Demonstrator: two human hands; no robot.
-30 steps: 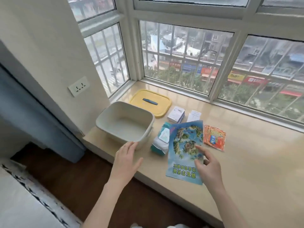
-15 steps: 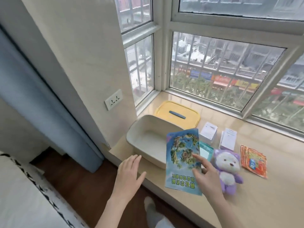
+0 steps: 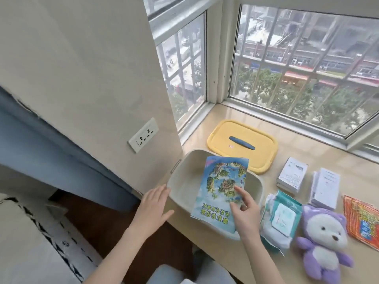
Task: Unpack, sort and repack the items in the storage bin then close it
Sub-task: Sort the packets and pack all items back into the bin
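Nearest you, at 4 o'clock from the storage bin [image 3: 178, 181], a purple plush toy [image 3: 324, 242] lies face up on the window sill [image 3: 307, 148]. Your left hand [image 3: 152, 208] is flat with its fingers straight and holding nothing. Its fingertips reach the bin's rim at 8 o'clock, and you cannot tell from here whether they touch it. Your right hand [image 3: 245, 215] pinches the blue booklet [image 3: 220, 187] near its lower right corner, thumb on the cover and fingers underneath. The booklet is tilted over the open bin, its printed title upside down to you and its near edge crossing the bin's near rim.

A pack of wipes [image 3: 282, 219] lies just beside the bin at 3 o'clock, between your right hand and the toy. A fan of orange packets [image 3: 362, 219] lies farther along at 3 o'clock, beyond the toy.

The bin sits at the sill's left end, against the wall. At 2 o'clock from it are a stack of white boxes [image 3: 292, 175] and a stack of white papers [image 3: 326, 187], side by side.

The yellow lid [image 3: 223, 133] lies flat at the bin's 1 o'clock, touching its far rim, blue handle [image 3: 242, 142] up. A wall socket [image 3: 143, 135] sits at 10 o'clock.
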